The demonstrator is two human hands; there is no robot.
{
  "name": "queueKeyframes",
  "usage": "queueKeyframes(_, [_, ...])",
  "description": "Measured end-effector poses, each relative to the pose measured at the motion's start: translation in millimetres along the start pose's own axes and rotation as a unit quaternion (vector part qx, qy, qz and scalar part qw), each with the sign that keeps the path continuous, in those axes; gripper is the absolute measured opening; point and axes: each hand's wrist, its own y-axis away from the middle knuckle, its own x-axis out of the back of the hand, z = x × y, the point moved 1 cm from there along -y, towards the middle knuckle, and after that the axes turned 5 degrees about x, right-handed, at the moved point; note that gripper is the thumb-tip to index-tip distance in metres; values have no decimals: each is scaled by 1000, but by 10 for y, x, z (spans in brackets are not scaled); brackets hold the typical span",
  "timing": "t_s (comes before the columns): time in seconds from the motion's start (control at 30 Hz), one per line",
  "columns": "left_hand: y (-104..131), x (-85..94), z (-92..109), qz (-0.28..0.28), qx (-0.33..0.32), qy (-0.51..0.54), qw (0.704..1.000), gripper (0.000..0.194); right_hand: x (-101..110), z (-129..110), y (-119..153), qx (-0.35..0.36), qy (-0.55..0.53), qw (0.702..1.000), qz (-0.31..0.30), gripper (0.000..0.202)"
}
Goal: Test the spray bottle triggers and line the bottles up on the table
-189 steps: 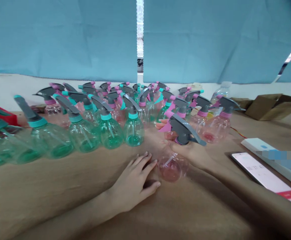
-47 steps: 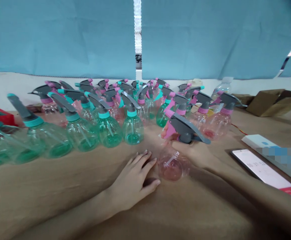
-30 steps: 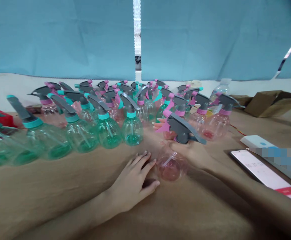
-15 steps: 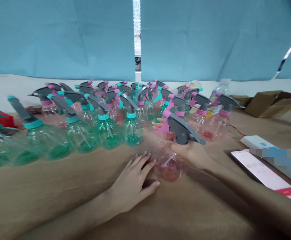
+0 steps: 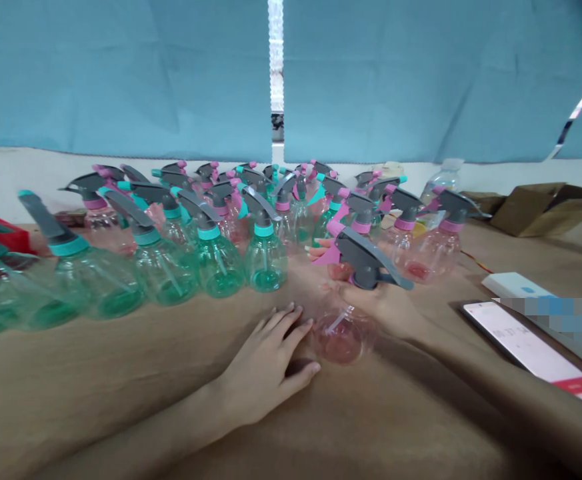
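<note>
Pink bottle (image 5: 343, 341) stands on the table (image 5: 121, 380), on the near side of the crowd of bottles set toward the table's far edge. The right hand (image 5: 383, 303) has its neck, wrapped around it just under the grey spray head (image 5: 363, 250), with fingertips showing past the pink trigger (image 5: 327, 255). The spray head hides most of that hand, so how hard the fingers press on the trigger cannot fairly be told.

The left hand (image 5: 268, 367) holds nothing: it lies palm down on the table with its fingers loosely spread, their tips just beside the bottle's round body.

To do this well, the grip should sit snug at the neck, where the bottle is slim, and bear lightly down so the base does not skid. Pressure on the trigger is best even and straight back, since a sideways tug would probably rock the bottle. The left hand is well placed to brace the body if it slips. The nozzle (image 5: 335, 228) points toward the far edge, away from the phone (image 5: 525, 347) by the table's right side, and that aim is worth holding.
</note>
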Motion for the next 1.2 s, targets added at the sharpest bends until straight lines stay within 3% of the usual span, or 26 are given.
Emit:
queueKeyframes(0.63, [-3,20,9,-2,6,7,1000,53,-7,38,-1,-3,-25,1000,-5,14])
queueKeyframes(0.83, [-1,12,9,0,5,0,1000,53,18,-16,-1,-4,-58,998,-24,2])
queueKeyframes(0.97, [-7,15,11,-7,8,-8,1000,53,32,-90,-12,-1,-66,998,2,11])
queueKeyframes(1.07, [-10,24,15,-16,13,-13,1000,55,46,-144,-14,9,-50,999,2,2])
queueKeyframes(1.2, [-2,26,17,-17,7,-13,1000,56,69,-165,-8,17,-33,999,-1,16])
